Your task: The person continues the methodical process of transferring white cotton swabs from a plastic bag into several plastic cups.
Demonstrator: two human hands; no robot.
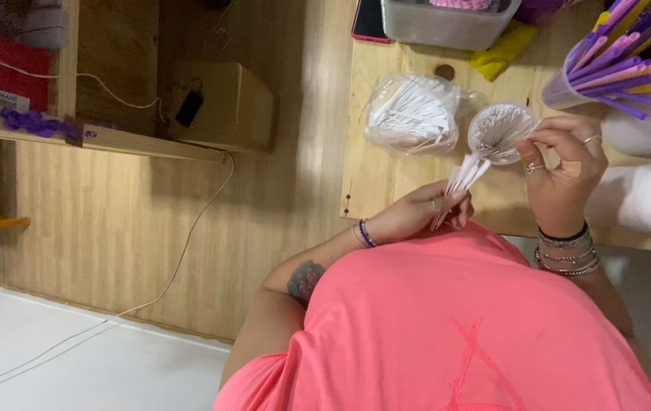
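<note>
Around the hands the pale wooden surface (pixel 386 190) is crowded. A clear plastic bag stuffed with white paper sticks (pixel 410 114) lies just left of the work. A clear plastic tub (pixel 447 23) sits at the far edge, with a red-edged phone (pixel 367 21) beside it and a yellow packet (pixel 502 52) to its right. At far right a cup of purple, pink and yellow straws (pixel 622 61) leans in above the right hand, close to it but not touching.

The left hand (pixel 417 215) is closed around the lower end of a bundle of thin white sticks (pixel 466 179), its grip tight near the pink shirt. The bundle's long axis runs diagonally, up and to the right, away from the body. At its upper end sits a round white fanned disc (pixel 499 131); whether the two are joined I cannot tell. The right hand (pixel 561 171), with rings and stacked bracelets, pinches the disc's right rim between thumb and fingertips.

To the left, beyond the surface's edge, are wood-panelled walls, a brown cardboard box (pixel 226 103) with a black plug against it, a white cable trailing down, and a pale floor.
</note>
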